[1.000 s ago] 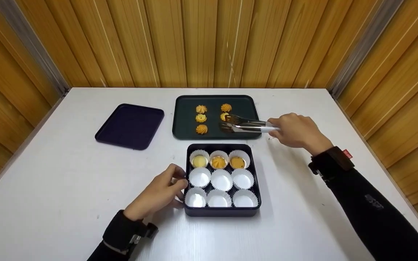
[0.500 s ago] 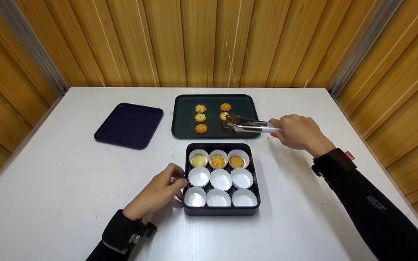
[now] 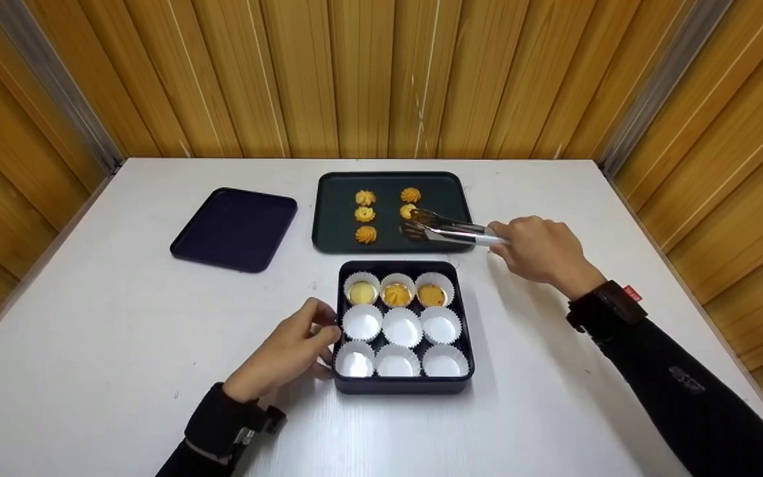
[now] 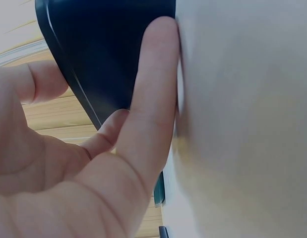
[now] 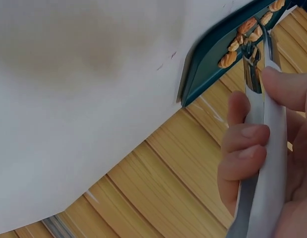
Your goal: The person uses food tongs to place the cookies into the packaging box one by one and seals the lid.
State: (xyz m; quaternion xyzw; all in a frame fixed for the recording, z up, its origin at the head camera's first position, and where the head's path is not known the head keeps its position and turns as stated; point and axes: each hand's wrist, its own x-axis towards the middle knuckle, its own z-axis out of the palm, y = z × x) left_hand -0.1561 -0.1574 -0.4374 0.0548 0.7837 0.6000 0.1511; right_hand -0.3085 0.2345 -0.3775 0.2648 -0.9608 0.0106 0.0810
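In the head view my right hand [image 3: 540,252] grips metal tongs [image 3: 451,232] with pale handles, its fingers wrapped round them in the right wrist view. The tong heads are low over the right half of a dark green tray [image 3: 444,182], beside a piped cookie [image 3: 407,211]; whether they hold a cookie is hidden. My left hand [image 3: 289,348] rests against the left side of a dark square box [image 3: 401,385]. In the left wrist view a straight finger [image 4: 155,84] lies along its outer wall. White paper cups [image 3: 402,328] fill the box; the back row holds cookies [image 3: 397,295].
Several swirled cookies [image 3: 365,234] lie in two columns on the green tray. A flat purple tray [image 3: 236,232] lies to the left on the white table [image 3: 110,318]. Wood-look panels [image 3: 361,79] enclose the back and sides.
My right hand has lowered a little toward me, while the tong heads stay at nearly the same spot over the tray. The left hand and the box have not visibly moved.
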